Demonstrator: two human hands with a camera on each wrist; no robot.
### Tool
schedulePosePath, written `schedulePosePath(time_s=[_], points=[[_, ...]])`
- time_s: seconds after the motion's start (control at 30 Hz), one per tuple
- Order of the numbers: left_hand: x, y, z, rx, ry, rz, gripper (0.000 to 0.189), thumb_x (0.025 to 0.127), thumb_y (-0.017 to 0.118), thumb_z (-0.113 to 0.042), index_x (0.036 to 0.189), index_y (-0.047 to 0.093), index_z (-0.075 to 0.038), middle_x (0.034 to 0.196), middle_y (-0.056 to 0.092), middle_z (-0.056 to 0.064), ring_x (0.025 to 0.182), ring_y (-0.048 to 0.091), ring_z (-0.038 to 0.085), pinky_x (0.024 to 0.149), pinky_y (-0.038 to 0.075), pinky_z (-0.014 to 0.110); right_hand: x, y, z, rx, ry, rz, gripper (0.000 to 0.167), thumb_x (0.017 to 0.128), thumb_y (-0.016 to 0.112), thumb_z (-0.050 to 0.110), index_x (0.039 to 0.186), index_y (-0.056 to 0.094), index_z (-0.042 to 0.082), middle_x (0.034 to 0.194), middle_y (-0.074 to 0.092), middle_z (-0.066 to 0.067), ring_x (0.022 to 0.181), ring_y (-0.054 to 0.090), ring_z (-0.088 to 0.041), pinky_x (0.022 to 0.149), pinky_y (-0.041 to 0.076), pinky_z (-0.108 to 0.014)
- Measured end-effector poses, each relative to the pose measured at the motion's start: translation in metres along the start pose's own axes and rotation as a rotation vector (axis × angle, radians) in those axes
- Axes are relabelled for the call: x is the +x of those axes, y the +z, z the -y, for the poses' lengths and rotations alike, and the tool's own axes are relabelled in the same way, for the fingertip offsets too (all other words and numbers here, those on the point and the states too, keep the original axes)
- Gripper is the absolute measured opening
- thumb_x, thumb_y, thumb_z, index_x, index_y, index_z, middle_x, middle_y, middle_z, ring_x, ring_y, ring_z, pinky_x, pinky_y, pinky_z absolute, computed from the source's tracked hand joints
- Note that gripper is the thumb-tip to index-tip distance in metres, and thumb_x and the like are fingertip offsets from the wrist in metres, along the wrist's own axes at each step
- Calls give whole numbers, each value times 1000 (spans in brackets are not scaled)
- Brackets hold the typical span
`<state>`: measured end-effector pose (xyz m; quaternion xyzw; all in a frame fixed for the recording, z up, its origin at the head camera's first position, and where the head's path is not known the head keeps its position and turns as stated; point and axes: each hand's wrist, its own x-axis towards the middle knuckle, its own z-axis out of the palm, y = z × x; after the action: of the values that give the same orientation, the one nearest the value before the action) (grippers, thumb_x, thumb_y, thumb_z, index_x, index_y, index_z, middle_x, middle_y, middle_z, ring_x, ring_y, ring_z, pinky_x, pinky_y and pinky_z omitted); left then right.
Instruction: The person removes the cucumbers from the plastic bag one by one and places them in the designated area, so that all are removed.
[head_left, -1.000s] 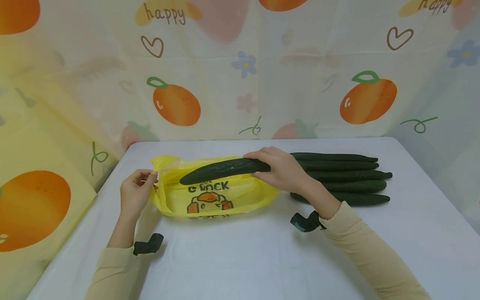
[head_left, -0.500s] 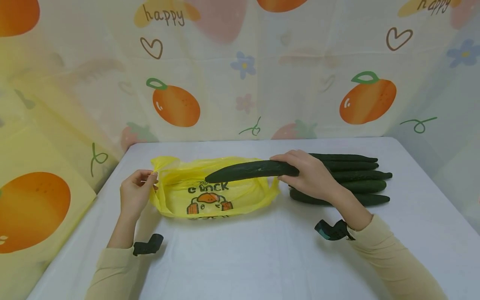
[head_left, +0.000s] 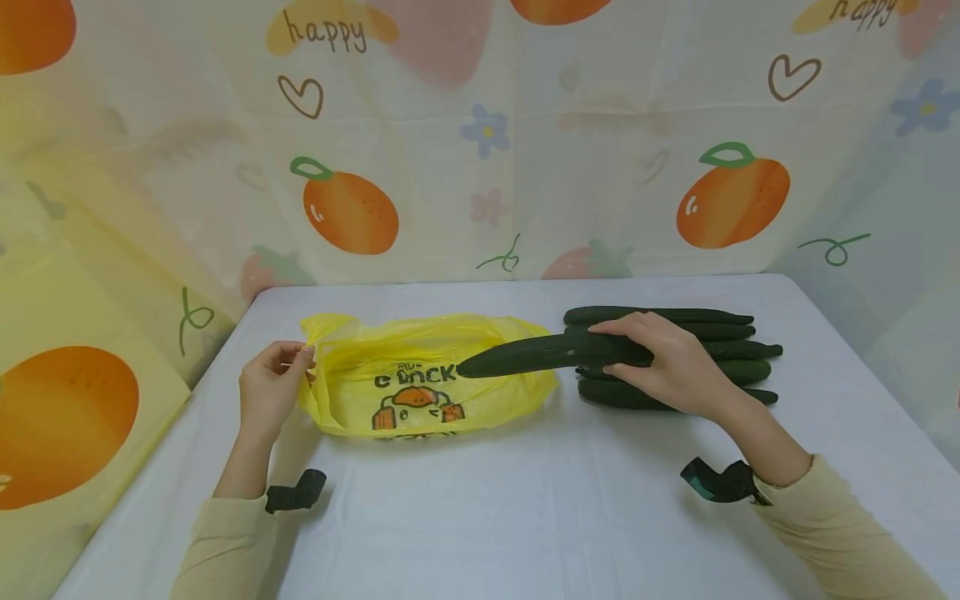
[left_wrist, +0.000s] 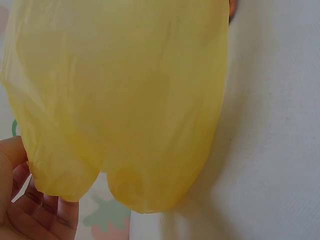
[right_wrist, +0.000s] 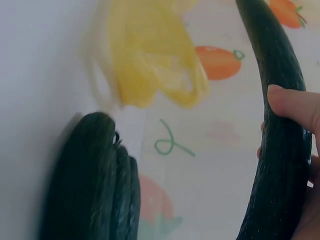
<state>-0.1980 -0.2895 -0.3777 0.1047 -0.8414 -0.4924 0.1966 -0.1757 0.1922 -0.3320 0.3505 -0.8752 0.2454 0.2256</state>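
Observation:
My left hand (head_left: 272, 387) pinches the left end of a yellow plastic bag (head_left: 420, 408) printed with a cartoon duck. In the left wrist view the thin bag (left_wrist: 140, 100) hangs from the fingers and fills much of the picture. My right hand (head_left: 675, 358) grips a dark green cucumber (head_left: 525, 354) near its right end. The cucumber's free tip points left over the bag's right part. Close behind and below that hand lies a row of several cucumbers (head_left: 750, 350). In the right wrist view the thumb (right_wrist: 290, 105) presses along the held cucumber (right_wrist: 280, 150).
A white cloth covers the table (head_left: 480, 517). Behind it hangs a curtain (head_left: 420, 125) printed with oranges, hearts and flowers. Black wrist mounts (head_left: 296, 490) stick out from both sleeves.
My right hand has drawn the cucumber rightward, from over the middle of the bag to in front of the row of cucumbers. The left hand and the bag have stayed in place.

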Motion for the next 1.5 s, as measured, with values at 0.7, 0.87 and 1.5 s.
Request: schedulePosePath(time_s=[0.7, 0.87, 1.5], points=[[0, 1, -2, -9, -6, 14, 24, 88, 63, -24, 98, 63, -2, 66, 59, -15, 55, 59, 2, 52, 50, 14, -65, -24, -27, 21, 1, 121, 61, 63, 81, 4, 118, 59, 21, 110, 60, 12, 97, 50, 2, 79, 38, -5], [-1, 1, -3, -4, 1, 9, 24, 88, 62, -23, 98, 63, -1, 66, 59, -14, 55, 59, 2, 51, 50, 14, -79, -30, -36, 31, 48, 141, 60, 63, 80, 2, 117, 60, 19, 110, 61, 7, 101, 50, 2, 83, 36, -2], [0, -1, -2, -19, -13, 13, 24, 88, 62, -22, 99, 63, -1, 68, 59, -12, 55, 58, 3, 51, 49, 14, -114, -34, -57, -27, 126, 203, 57, 66, 81, 10, 117, 59, 20, 110, 60, 8, 102, 49, 6, 82, 36, -2]])
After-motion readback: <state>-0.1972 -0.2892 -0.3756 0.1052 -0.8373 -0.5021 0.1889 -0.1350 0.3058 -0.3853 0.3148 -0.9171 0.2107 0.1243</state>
